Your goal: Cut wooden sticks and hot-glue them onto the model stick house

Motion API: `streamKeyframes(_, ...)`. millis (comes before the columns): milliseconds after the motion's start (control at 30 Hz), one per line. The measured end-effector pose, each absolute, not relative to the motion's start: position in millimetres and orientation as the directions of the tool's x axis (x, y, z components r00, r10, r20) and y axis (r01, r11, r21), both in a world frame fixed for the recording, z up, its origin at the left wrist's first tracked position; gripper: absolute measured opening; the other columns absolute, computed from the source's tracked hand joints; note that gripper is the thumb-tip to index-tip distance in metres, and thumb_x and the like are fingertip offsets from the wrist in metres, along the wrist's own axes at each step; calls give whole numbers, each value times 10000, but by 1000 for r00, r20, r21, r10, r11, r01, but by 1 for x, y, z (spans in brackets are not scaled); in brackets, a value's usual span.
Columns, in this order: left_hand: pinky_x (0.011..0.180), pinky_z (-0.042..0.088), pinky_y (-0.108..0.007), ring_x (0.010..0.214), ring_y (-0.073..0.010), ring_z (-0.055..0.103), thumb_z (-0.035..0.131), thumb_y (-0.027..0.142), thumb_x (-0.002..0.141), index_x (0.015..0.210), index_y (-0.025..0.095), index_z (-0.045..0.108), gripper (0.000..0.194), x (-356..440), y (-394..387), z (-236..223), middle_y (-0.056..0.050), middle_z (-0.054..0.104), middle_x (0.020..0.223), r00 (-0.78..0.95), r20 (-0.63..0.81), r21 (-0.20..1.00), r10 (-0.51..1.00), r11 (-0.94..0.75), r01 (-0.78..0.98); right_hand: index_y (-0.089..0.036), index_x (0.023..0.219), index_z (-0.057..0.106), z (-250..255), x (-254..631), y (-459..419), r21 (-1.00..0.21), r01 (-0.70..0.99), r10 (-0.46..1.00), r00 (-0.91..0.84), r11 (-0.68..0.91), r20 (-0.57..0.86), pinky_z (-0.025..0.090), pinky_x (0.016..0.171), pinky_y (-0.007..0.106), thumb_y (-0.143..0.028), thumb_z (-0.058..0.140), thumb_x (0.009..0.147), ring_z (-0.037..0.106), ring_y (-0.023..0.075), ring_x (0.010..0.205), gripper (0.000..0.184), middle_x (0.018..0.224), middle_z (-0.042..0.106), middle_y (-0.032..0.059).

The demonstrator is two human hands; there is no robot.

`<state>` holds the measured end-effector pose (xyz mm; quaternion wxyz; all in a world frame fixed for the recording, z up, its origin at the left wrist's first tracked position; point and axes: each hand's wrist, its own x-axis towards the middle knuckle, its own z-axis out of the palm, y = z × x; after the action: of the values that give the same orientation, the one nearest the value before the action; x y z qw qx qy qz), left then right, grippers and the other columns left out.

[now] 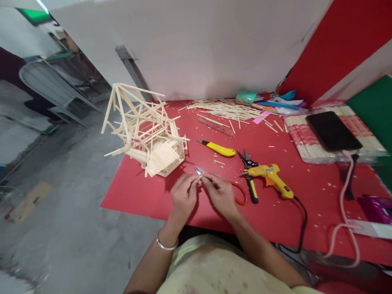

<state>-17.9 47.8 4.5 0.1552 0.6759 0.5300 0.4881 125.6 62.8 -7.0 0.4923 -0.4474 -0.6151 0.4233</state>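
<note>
Near the table's front edge my left hand [184, 194] and my right hand [219, 194] meet, fingertips pinched together. Between them shows a small pale piece [200, 178], which looks like a short bit of wooden stick; most of it is hidden by the fingers. Under my right hand lies a pair of scissors with red handles [240, 193], its blade tips just beyond my fingers. A house-like model of wooden sticks [162, 157] stands to the left, apart from my hands. Beyond my hands rests a yellow utility knife [219, 148].
On the right lie a yellow glue gun [271, 176] with a black cord and black-and-yellow pliers [252, 190]. Loose sticks [220, 109] and a ruler [216, 127] are at the back. A phone [333, 130] sits on bagged sticks [301, 143], its pink cable [342, 200] trailing forward.
</note>
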Motion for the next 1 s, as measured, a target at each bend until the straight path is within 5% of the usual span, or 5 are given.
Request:
streamKeyframes(200,830,545,-308,899,-172,667,523,80,927,1068,185,696,247,-20,47,3,-77,723,957,33,567,645,823,-469,603,-251,1061,722,-11,124,61,-895,218,921,-109,390,375,537,826,269,-231,569,954,681,135,867,188,964,731,21)
streamKeyframes(733,793,557,-293,842,-166,686,572,101,911,1041,174,713,205,-6,40,-7,-72,745,915,-63,592,649,804,-429,629,-209,1001,661,-12,124,60,-839,359,912,-131,410,389,504,772,283,-216,474,981,639,161,817,188,873,681,43)
streamKeyframes(1000,681,541,-261,716,-144,666,578,217,942,984,193,724,154,-5,40,1,-34,723,834,-199,347,844,916,-212,493,-237,1074,686,-10,126,60,-912,249,945,-122,325,303,517,814,274,-264,492,988,667,151,867,214,954,711,32)
